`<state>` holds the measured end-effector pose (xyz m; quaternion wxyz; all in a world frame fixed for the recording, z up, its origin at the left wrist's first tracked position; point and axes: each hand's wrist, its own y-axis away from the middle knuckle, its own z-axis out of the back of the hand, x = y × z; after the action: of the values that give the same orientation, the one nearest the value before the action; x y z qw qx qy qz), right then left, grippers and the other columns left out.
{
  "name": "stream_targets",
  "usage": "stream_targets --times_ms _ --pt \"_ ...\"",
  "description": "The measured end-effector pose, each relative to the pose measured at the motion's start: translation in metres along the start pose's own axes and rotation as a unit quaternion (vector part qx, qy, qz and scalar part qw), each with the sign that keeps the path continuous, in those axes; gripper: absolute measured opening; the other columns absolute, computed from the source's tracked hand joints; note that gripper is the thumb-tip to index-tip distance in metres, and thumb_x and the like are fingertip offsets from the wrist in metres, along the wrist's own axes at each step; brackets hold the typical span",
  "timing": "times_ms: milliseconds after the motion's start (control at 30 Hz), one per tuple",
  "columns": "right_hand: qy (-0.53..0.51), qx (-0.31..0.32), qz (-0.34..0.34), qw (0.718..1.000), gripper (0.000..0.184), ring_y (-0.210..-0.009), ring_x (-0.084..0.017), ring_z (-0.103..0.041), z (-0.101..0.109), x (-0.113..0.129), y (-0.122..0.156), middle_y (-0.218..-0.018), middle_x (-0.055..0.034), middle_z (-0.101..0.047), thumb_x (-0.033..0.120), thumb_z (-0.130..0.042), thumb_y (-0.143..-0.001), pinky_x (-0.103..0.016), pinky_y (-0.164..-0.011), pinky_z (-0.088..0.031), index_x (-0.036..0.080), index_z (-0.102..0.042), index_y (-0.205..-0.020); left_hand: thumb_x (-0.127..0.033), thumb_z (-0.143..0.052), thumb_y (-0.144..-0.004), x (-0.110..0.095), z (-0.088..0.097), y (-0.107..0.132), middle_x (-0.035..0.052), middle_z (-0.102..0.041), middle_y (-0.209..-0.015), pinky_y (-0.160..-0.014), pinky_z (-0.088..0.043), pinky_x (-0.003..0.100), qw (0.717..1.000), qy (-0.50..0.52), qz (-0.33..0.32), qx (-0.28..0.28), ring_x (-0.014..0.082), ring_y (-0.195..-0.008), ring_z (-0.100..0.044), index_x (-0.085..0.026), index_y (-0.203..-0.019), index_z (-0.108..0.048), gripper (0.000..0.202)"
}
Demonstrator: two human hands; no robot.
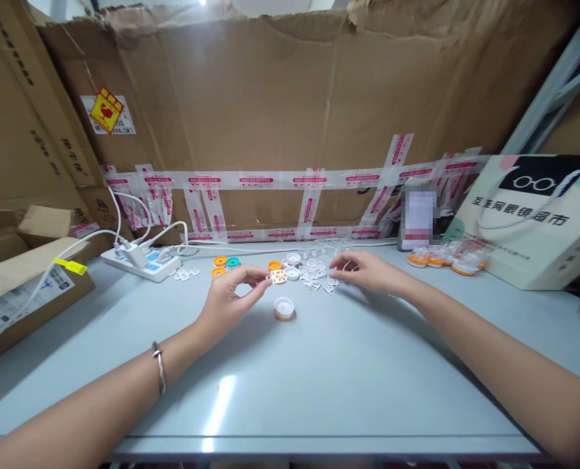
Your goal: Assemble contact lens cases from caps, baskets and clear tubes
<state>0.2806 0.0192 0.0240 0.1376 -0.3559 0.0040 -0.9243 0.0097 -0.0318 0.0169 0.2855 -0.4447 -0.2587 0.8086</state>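
Observation:
My left hand (234,293) pinches a small flat white plastic piece with cut-outs (278,277) between thumb and fingertips. Orange shows through its openings. My right hand (360,270) is at the right edge of a pile of similar white plastic pieces (314,273); its fingers are curled and look slightly apart, with a loose piece just below the thumb tip. Between the hands and nearer to me stands a round white cap with an orange base (284,309). Behind the left hand lie orange caps (220,261) and a teal cap (232,262). White round caps (293,259) sit beside the pile.
A white power strip (143,262) with cables and an open cardboard box (36,286) stand at left. Clear-topped orange containers (465,260), a propped phone (418,218) and a paper bag (524,228) stand at right. Taped cardboard (270,98) closes off the back of the table (319,384).

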Motion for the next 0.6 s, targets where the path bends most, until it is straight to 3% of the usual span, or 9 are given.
stream_targets --times_ms 133,300,600 --pt "0.046 0.054 0.039 0.997 0.032 -0.068 -0.015 -0.049 -0.009 -0.008 -0.003 -0.078 -0.0018 -0.056 0.041 -0.064 -0.066 -0.028 -0.066 -0.039 0.019 -0.064 -0.09 -0.016 -0.06 -0.077 0.002 0.0 -0.001 0.003 -0.069 -0.079 -0.068 -0.054 0.021 1.0 -0.009 -0.002 0.007 0.0115 -0.069 -0.064 -0.015 -0.082 -0.064 0.007" --pt "0.04 0.068 0.034 0.996 0.021 -0.058 -0.013 -0.045 -0.019 -0.006 -0.002 -0.063 0.0023 -0.049 0.034 -0.06 -0.068 -0.026 -0.056 -0.034 0.018 -0.063 -0.08 -0.016 -0.059 -0.077 0.001 0.0 -0.001 0.0037 -0.07 -0.078 -0.068 -0.054 0.021 1.0 -0.013 -0.002 0.023 0.0114 -0.068 -0.064 -0.015 -0.082 -0.065 0.007" --pt "-0.011 0.072 0.03 0.997 0.012 -0.054 -0.011 -0.047 -0.017 0.001 0.003 -0.059 0.0025 -0.055 0.03 -0.06 -0.068 -0.024 -0.052 -0.035 0.019 -0.057 -0.068 -0.017 -0.059 -0.078 -0.001 -0.001 -0.001 0.0039 -0.07 -0.08 -0.068 -0.054 0.023 0.999 -0.002 0.005 0.035 0.0123 -0.069 -0.064 -0.015 -0.083 -0.065 0.008"
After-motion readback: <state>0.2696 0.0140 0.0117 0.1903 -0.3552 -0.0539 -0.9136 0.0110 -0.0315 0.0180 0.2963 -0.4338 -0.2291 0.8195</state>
